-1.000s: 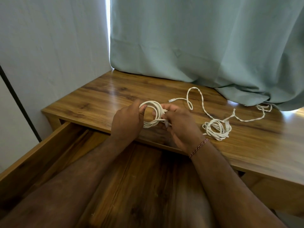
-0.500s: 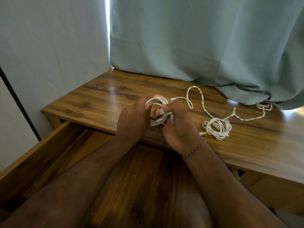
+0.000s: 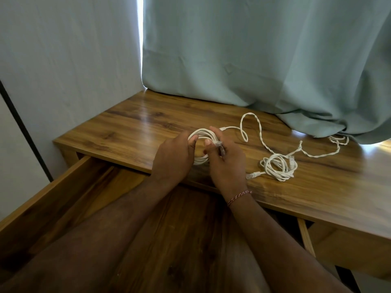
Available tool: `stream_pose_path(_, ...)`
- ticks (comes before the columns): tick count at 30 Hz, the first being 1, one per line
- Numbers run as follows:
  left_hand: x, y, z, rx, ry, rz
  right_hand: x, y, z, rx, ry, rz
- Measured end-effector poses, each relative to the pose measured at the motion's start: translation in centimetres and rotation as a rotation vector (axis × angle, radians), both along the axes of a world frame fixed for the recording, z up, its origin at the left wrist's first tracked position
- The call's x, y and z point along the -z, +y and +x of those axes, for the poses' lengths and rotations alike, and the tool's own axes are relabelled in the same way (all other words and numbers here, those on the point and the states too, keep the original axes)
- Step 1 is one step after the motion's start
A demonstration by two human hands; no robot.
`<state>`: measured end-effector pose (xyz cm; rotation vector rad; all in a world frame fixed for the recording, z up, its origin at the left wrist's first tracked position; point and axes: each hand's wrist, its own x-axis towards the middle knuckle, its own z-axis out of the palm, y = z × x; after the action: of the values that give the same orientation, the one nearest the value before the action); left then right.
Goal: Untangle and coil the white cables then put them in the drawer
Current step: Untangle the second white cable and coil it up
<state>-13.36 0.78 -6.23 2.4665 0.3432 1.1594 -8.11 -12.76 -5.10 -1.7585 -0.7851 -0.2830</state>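
both the left hand (image 3: 172,157) and right hand (image 3: 227,163) are closed on the white coil (image 3: 200,135) above the desk (image 3: 131,132) edge, so tuck its plug (image 3: 220,148) through snugly before lowering it into the open drawer (image 3: 69,199).

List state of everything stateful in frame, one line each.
drawer: open, no cable inside
held cable: coiled, in both hands
left hand: gripping coil
right hand: pinching coil and plug
second cable: loosely bundled on desktop
twisted cable: uncoiled
curtain: drawn
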Motion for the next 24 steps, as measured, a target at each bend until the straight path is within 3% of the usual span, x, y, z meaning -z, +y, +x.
stream_pose_path(2,-0.2,-0.2,0.0,0.014,-0.005,-0.013,0.2,-0.5,0.7,0.118,-0.204,-0.057)
stream_pose_path(4,-0.4,-0.4,0.1,0.037,0.024,-0.034,-0.1,-0.8,1.1,0.186,-0.236,0.012)
stream_pose_path(10,-1.1,-0.4,0.2,0.111,0.122,-0.09,-1.6,-1.4,1.6,0.216,-0.006,0.2)
stream_pose_path(17,-0.2,0.7,-0.1,0.166,0.245,-0.081,-1.8,-1.6,2.0,0.039,0.55,0.472)
stream_pose_path(20,0.0,0.9,0.2,0.179,0.271,-0.099,-1.9,-1.9,2.3,0.009,0.627,0.499)
stream_pose_path(24,1.0,0.9,0.0,0.136,0.242,-0.058,-0.6,-1.5,2.5,0.06,0.607,0.386)
